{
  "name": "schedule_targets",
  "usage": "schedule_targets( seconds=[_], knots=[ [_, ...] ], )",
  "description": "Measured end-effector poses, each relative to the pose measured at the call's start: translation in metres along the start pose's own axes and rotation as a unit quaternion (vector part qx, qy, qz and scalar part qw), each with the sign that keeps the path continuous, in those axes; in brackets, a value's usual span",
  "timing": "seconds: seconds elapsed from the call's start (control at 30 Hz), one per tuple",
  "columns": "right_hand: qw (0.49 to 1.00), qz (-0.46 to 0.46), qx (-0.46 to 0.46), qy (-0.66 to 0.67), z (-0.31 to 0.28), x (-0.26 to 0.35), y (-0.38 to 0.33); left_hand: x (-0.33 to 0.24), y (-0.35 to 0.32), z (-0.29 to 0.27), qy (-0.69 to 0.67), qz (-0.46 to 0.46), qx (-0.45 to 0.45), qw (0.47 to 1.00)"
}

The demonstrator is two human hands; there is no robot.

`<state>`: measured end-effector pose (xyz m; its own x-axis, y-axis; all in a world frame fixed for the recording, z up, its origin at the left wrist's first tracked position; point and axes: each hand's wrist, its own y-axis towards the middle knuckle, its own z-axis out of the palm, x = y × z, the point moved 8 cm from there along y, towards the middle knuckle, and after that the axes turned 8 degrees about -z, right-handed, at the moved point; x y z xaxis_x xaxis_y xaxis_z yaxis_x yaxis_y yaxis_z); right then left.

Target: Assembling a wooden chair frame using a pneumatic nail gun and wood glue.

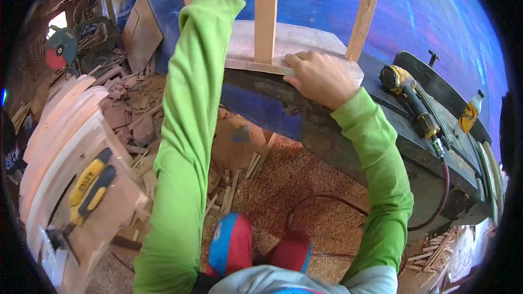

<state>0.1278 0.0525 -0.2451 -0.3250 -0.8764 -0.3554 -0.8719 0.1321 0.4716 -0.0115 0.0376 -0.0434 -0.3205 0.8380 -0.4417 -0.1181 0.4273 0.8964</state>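
Underfoot sawdust floor (305,185), wood scraps (136,109), dark workbench (381,130), blue tarp (425,11) behind.

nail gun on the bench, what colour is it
The nail gun is yellow and black with a red hose at its handle end, seen in the head view.

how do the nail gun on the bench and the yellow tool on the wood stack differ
The nail gun lies on the dark bench by the right hand, with a hose at its handle. The yellow tool lies on the wood stack to the left, away from both hands, without a hose. Both are yellow and black, and neither is held.
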Motion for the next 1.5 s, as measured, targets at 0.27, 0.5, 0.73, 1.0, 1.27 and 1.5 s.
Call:
schedule_targets(
  seconds=[0.27,0.5,0.73,1.0,1.27,1.5],
  knots=[
    [0.981,-0.107,-0.054,-0.154,0.001,0.017,0.014,0.039,-0.021,-0.010,-0.099,-0.171,0.061,0.979],
    [0.975,-0.137,-0.060,-0.165,0.006,0.018,0.003,0.026,-0.022,-0.009,0.016,-0.082,0.015,0.996],
    [0.928,-0.213,-0.237,-0.193,-0.025,0.046,-0.040,-0.016,-0.054,0.000,0.159,0.023,-0.137,0.977],
    [0.952,-0.190,-0.201,-0.128,-0.032,0.038,-0.048,-0.053,-0.068,0.005,0.123,-0.078,-0.172,0.974],
    [0.962,-0.158,-0.213,-0.060,-0.037,0.034,-0.049,-0.063,-0.064,0.009,0.068,0.060,-0.170,0.981],
    [0.959,-0.158,-0.228,-0.066,-0.039,0.035,-0.052,-0.065,-0.075,0.007,0.048,0.053,-0.184,0.980]
  ],
)
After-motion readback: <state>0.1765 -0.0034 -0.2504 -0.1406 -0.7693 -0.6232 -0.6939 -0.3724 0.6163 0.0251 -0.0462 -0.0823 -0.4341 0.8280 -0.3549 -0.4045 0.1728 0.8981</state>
